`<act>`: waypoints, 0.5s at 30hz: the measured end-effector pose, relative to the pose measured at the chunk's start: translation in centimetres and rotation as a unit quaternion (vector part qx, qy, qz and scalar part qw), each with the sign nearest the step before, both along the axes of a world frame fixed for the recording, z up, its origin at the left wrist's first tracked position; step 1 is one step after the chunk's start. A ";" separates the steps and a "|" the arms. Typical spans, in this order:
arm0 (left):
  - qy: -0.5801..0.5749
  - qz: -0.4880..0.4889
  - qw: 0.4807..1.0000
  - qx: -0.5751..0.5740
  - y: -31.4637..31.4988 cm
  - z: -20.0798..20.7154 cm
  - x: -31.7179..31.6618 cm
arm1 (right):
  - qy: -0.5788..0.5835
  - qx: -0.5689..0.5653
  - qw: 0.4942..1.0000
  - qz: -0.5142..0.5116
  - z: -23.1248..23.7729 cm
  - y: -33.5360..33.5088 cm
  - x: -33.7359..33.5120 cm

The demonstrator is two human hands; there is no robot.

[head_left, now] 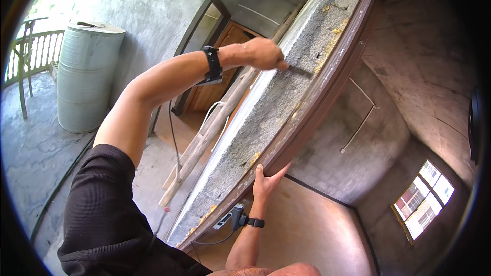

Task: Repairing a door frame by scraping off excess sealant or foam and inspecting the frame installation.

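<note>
My left hand (pixel 265 54) is closed round a knife (pixel 300 71) with a narrow dark blade. The blade lies over rough grey concrete, its tip at the seam beside a brown frame (pixel 307 107). Bits of yellow foam (pixel 321 63) show along that seam. Lower down, my right hand (pixel 265 181) rests against the frame, thumb and index finger spread apart over its edge. Its other fingers are partly hidden. Each wrist wears a black band.
Wooden poles (pixel 197 145) lean beside the concrete edge, with a white cable near them. A pale drum (pixel 89 74) stands far left by a railing. A black hose (pixel 56 194) crosses the floor. A power strip (pixel 225 218) with a plug sits behind my right wrist. A window (pixel 423 202) is at right.
</note>
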State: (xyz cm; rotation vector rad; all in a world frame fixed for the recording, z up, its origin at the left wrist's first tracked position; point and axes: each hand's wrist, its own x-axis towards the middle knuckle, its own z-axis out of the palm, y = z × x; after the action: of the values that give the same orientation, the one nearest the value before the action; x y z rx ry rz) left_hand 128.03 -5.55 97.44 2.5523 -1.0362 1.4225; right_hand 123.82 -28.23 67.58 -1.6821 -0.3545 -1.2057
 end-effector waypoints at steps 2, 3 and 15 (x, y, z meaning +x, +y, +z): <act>0.057 0.019 0.992 -0.115 0.2 3.1 -0.8 | -0.010 -0.019 0.999 -0.029 0.0 -0.1 0.3; 0.011 0.005 0.990 -0.141 0.1 4.8 -0.5 | -0.024 -0.027 0.999 -0.033 0.0 -0.1 0.5; 0.116 0.016 0.982 -0.150 -2.3 11.4 0.0 | -0.012 -0.006 1.000 -0.019 -0.6 -0.6 1.2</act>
State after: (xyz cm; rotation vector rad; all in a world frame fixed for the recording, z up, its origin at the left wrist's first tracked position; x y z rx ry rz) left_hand 128.02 -7.88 108.86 2.4463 -0.6894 1.1494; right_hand 125.07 -28.78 67.01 -1.6915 -0.3467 -1.2552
